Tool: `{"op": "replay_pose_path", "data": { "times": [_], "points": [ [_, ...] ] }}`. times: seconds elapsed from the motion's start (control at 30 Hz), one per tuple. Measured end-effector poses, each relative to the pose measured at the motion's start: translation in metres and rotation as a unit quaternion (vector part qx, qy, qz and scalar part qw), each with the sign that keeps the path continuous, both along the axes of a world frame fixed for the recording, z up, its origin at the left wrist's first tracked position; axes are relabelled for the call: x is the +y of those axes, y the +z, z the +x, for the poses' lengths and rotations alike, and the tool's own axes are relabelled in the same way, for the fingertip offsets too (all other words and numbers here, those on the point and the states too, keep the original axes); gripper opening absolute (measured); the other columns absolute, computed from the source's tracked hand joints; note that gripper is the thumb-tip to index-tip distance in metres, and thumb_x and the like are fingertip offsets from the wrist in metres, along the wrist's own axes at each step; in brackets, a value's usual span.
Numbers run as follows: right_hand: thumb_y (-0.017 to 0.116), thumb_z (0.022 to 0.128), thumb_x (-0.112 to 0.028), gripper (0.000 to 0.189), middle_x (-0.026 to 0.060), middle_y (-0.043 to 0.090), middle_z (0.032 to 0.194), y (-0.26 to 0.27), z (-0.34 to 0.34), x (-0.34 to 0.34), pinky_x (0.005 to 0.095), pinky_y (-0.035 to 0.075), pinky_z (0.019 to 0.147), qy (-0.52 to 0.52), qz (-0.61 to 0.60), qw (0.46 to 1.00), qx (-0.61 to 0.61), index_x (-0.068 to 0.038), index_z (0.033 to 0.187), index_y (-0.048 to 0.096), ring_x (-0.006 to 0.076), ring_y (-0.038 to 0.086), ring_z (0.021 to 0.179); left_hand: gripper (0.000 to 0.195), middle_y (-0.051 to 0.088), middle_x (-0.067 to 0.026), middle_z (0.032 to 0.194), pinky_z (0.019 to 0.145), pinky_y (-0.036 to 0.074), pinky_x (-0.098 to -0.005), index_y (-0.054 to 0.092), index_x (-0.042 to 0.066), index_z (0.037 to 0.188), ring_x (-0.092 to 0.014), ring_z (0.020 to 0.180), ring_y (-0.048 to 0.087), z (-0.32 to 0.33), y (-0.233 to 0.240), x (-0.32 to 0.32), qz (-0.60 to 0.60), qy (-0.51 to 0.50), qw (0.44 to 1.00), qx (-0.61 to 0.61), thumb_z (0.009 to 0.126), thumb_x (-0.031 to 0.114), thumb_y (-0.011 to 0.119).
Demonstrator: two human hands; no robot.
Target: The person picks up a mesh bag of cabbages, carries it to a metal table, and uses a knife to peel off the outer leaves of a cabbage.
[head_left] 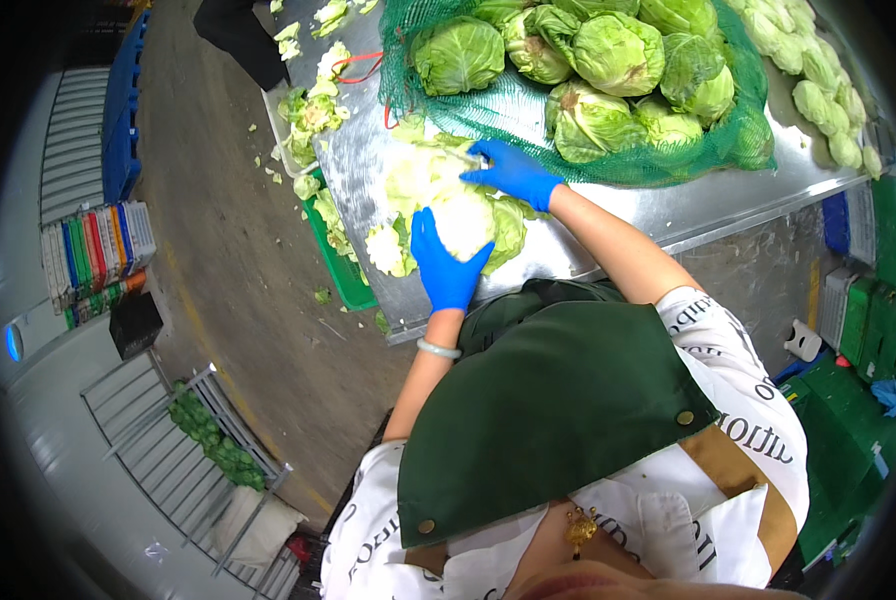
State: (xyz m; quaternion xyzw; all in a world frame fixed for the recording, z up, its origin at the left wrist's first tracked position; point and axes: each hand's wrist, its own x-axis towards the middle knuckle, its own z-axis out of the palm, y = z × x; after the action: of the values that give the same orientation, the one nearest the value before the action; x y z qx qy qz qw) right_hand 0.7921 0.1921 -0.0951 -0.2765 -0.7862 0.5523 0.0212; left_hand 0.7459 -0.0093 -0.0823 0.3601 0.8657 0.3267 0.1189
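My left hand [449, 266], in a blue glove, cups the near side of a pale cabbage head [459, 217] on the metal table [613, 214]. Thumb and fingers are spread around its side. My right hand [514, 176], also gloved in blue, is at the cabbage's far right side with bent fingers near loose leaves [425, 169]. Whether those fingers grip a leaf or something small is unclear. Green outer leaves [509, 234] lie beside and under the cabbage. Beyond my right hand, a green mesh bag [646, 171] lies open around several whole cabbages [619, 54].
Several pale trimmed cabbages [823, 97] sit at the table's right end. Leaf scraps [316, 116] fill a white container [281, 139] along the left edge, above a green crate [343, 274]. A person's dark-clothed limb [241, 41] shows at upper left. Green crates [845, 435] stand to my right.
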Motion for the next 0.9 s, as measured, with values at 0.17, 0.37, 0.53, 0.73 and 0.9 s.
{"op": "replay_pose_path", "data": {
  "times": [0.17,0.37,0.53,0.73,0.9],
  "points": [
    [0.074,0.072,-0.041,0.065,0.0197,0.062,0.11,-0.013,0.01,-0.037,0.0341,0.045,0.088,-0.008,-0.097,0.995,0.007,0.002,0.118,0.057,0.0277,0.059,0.1,0.094,0.038,-0.0178,0.134,0.108,0.028,-0.0404,0.029,0.0,0.136,-0.031,0.128,0.034,-0.021,-0.019,-0.046,0.119,-0.01,0.971,-0.205,0.065,0.024,0.083],
    [0.062,0.076,-0.036,0.036,0.0189,0.065,0.09,-0.039,-0.006,-0.033,0.043,0.048,0.076,-0.055,0.016,0.997,0.046,-0.006,0.097,0.065,0.0375,0.061,0.085,0.06,0.051,-0.0109,0.115,0.093,0.041,-0.0324,0.044,-0.001,0.124,-0.021,0.108,0.048,-0.038,-0.005,-0.018,0.073,0.116,0.942,-0.305,0.078,0.022,0.075],
    [0.064,0.078,-0.035,0.032,0.0169,0.064,0.09,-0.015,0.013,0.012,0.0422,0.047,0.071,-0.058,0.08,0.995,-0.001,-0.006,0.091,0.061,0.0379,0.06,0.081,0.046,0.059,-0.0068,0.115,0.09,0.044,-0.03,0.05,0.001,0.125,-0.016,0.103,0.056,-0.058,-0.004,-0.013,0.118,0.215,0.852,-0.463,0.085,0.019,0.066],
    [0.077,0.072,-0.03,0.057,0.0096,0.058,0.116,0.036,0.036,-0.051,0.032,0.047,0.08,-0.054,0.107,0.984,0.134,-0.011,0.122,0.057,0.0245,0.06,0.089,0.063,0.054,-0.0099,0.127,0.086,0.05,-0.0446,0.043,0.013,0.135,-0.028,0.106,0.058,-0.032,-0.003,0.009,0.16,0.33,0.648,-0.668,0.088,0.055,0.049],
    [0.075,0.073,-0.029,0.053,0.0111,0.06,0.112,0.009,0.042,-0.017,0.0341,0.047,0.083,-0.048,0.009,0.995,0.082,-0.009,0.119,0.058,0.0268,0.06,0.094,0.07,0.051,-0.0151,0.122,0.083,0.048,-0.0346,0.04,-0.005,0.128,-0.027,0.101,0.056,-0.028,0.017,0.014,0.159,0.211,0.927,-0.268,0.076,0.027,0.075]
  ]
}}
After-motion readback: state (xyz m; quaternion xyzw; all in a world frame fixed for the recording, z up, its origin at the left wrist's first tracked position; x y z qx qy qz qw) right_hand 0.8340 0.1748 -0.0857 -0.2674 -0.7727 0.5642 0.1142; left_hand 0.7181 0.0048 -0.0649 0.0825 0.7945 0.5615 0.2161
